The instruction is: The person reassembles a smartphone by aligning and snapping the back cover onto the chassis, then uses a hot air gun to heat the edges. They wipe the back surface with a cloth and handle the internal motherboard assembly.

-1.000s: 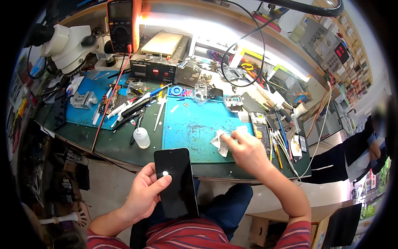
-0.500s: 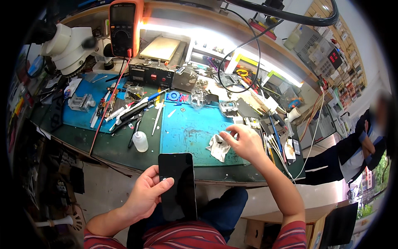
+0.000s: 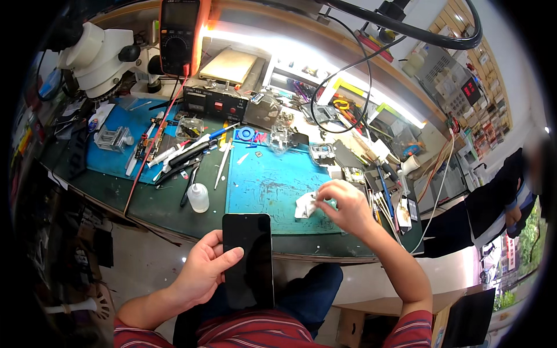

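Observation:
My left hand point(image 3: 204, 268) holds a black smartphone point(image 3: 248, 260) screen-up over my lap, just below the bench's front edge, thumb resting on the dark glass. My right hand point(image 3: 344, 206) reaches over the blue work mat point(image 3: 267, 185) and pinches a crumpled white wipe point(image 3: 304, 205) that lies on the mat's right part. A small clear squeeze bottle point(image 3: 198, 197) stands on the green bench top to the left of the mat.
Tweezers, screwdrivers and pens point(image 3: 180, 156) lie between two blue mats. A white microscope point(image 3: 96, 55) stands far left, a multimeter point(image 3: 177, 29) and black power unit point(image 3: 217, 104) at the back. Cables and small parts crowd the right side. Another person point(image 3: 499, 203) stands at right.
My right hand has stayed on the white wipe, shifting slightly and lifting its fingers around it. The phone in my left hand has stayed over my lap, the thumb moving a little.

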{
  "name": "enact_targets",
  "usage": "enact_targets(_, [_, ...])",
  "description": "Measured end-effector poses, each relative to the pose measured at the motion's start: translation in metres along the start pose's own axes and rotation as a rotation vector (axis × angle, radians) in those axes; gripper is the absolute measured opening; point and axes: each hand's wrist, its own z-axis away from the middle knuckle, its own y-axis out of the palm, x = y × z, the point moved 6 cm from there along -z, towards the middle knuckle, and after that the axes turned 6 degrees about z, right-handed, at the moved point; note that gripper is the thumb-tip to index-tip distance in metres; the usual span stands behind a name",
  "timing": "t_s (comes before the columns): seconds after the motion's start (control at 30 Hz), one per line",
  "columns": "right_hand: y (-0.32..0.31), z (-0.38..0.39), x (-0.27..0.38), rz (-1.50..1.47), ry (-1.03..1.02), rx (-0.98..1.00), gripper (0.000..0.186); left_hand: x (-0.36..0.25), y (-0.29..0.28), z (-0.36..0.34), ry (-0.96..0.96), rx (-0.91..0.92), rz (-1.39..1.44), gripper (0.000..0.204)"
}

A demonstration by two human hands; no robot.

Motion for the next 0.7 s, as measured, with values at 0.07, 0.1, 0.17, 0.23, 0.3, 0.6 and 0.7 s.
enact_targets(0.07, [-0.001,0.011,0.010,0.058,-0.093,-0.009,0.011,0.001,-0.001,-0.002,-0.010,0.005,-0.004,0.032])
enact_targets(0.1, [-0.003,0.012,0.014,0.063,-0.086,-0.019,0.011,0.001,-0.002,-0.002,-0.012,0.004,-0.006,0.032])
enact_targets(0.17, [-0.008,0.014,0.021,0.078,-0.066,-0.041,0.012,0.001,-0.001,-0.001,-0.019,0.001,-0.007,0.032])
enact_targets(0.23, [-0.006,0.016,0.007,-0.025,0.093,-0.035,0.012,0.001,-0.001,-0.002,-0.025,0.005,-0.006,0.032])
enact_targets(0.3, [-0.005,0.012,-0.001,-0.096,0.249,0.000,0.010,0.001,-0.001,-0.002,-0.025,0.005,-0.006,0.032])
enact_targets(0.6, [0.013,-0.003,-0.004,-0.055,-0.119,0.258,0.025,-0.001,0.000,0.002,-0.021,-0.010,0.029,0.032])
enact_targets(0.7, [0.014,0.001,-0.008,-0.165,-0.057,0.353,0.025,-0.002,-0.001,0.003,-0.020,-0.002,0.019,0.031])
